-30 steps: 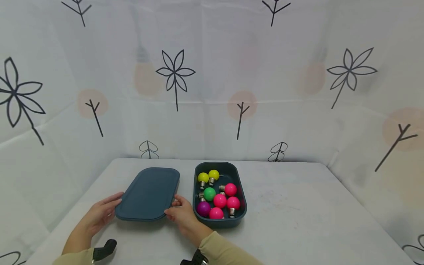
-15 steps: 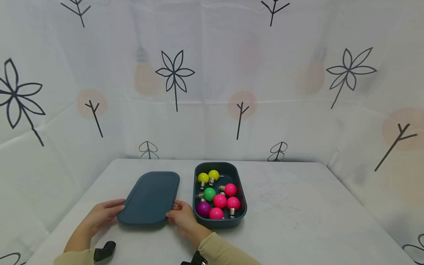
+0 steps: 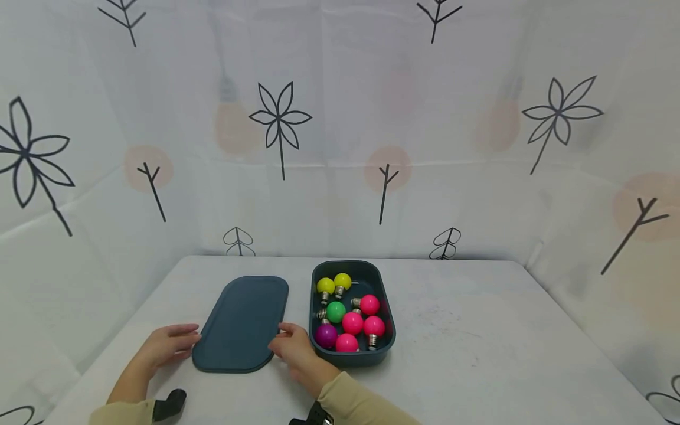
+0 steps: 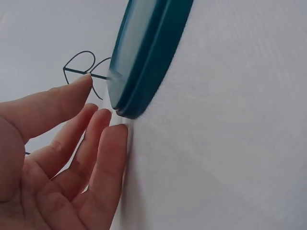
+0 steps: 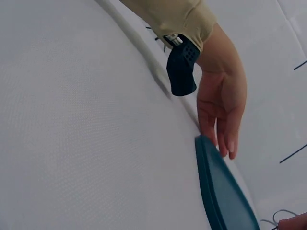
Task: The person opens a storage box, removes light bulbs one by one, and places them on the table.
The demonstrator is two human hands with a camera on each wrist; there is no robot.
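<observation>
A flat dark blue-grey lid with rounded corners lies on the white table, left of the matching box. My left hand is at its left edge; in the left wrist view the relaxed fingers are just short of the rim, apart from it. At the lid's right edge is my right hand, thumb and fingers loosely bent beside the rim; whether they touch it is hard to tell. The open box holds several small coloured bulbs: yellow bulbs, a green bulb, a purple bulb and pink bulbs.
The white table extends to the right of the box. Behind it hangs a pale cloth printed with plant drawings. A black wrist device sits at the left sleeve, another at the right.
The lid has come down toward me from a slightly raised, tilted pose and now lies flat. My hands followed it down, and the left fingers have come off its edge. The box stays put.
</observation>
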